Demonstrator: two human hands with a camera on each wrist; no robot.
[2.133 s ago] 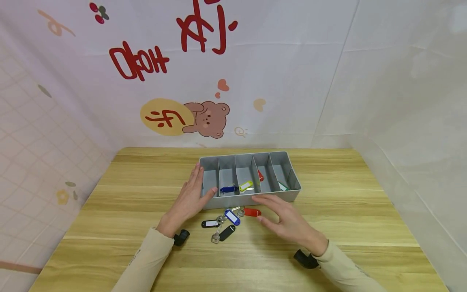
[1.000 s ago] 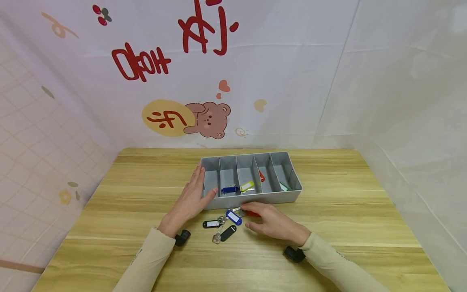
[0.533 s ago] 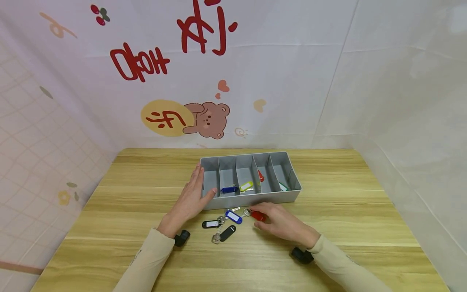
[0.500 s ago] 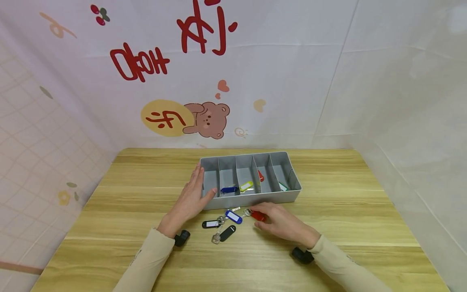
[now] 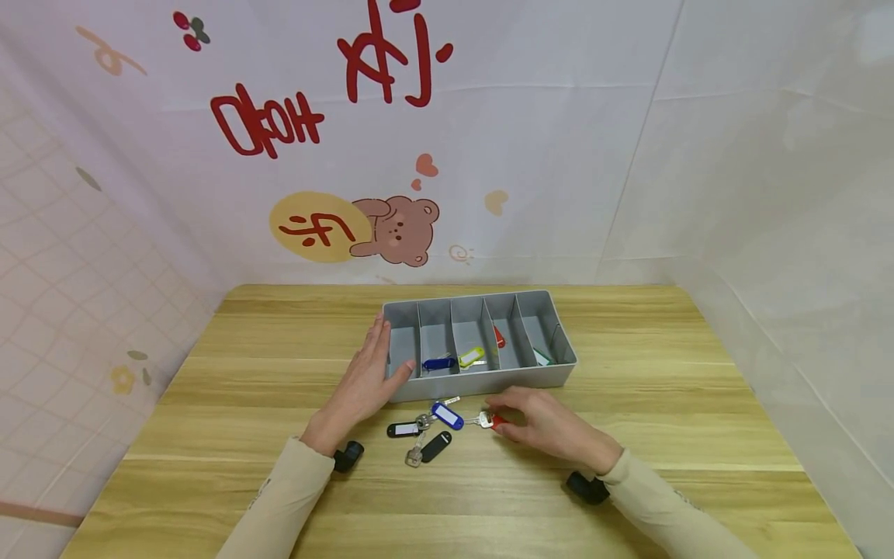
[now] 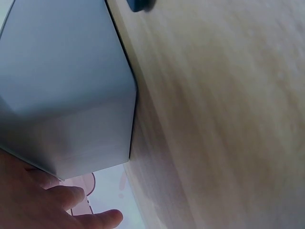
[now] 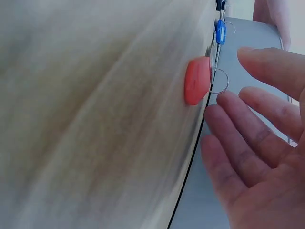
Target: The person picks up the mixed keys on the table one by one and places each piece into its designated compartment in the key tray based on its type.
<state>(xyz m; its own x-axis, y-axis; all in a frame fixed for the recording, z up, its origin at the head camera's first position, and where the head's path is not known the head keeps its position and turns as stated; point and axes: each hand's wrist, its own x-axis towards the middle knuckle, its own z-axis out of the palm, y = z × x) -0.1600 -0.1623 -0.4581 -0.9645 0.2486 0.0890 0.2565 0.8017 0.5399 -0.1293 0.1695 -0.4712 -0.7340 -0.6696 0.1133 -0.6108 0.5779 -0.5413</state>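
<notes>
A wooden tabletop (image 5: pixel 698 404) spreads beneath and around the left hand (image 5: pixel 356 388) and the right hand (image 5: pixel 552 423). Well beyond both rises a white backdrop (image 5: pixel 566 140) printed with a brown bear (image 5: pixel 405 230), a yellow oval (image 5: pixel 338 245) in its paws and large red lettering (image 5: pixel 424 62) above. Far out to the left hand's left, a yellow flower (image 5: pixel 122 380) marks the pale side wall (image 5: pixel 91 256).

Red key tag (image 7: pixel 196 82), grey tray (image 5: pixel 454 385), yellow-brown streaked table (image 5: pixel 447 501); a half-hidden tag (image 5: pixel 542 357) is probably green.

Matt plastic tray (image 5: pixel 482 383), smooth red plastic tag (image 7: pixel 197 81), shiny metal key (image 5: pixel 485 419), wood-grained tabletop (image 5: pixel 698 419), creased cloth backdrop (image 5: pixel 559 147)
</notes>
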